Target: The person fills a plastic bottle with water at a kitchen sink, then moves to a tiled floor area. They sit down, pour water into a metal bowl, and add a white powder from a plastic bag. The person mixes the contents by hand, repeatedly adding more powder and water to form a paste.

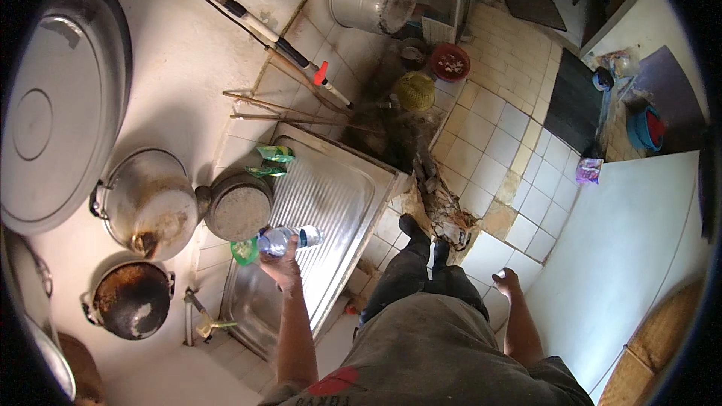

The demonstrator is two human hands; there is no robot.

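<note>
Plastic bottle, clear, blue-labelled, lying sideways in left hand

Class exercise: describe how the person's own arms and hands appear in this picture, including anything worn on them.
Both forearms are bare, with no long sleeves, gloves, watch or rings that can be made out. The left hand and right hand are uncovered. A grey-green short-sleeved shirt with a red patch covers the torso.

Two green sachets lie at the sink drainboard's far corner; a purple packet lies on the tiled floor.
</note>
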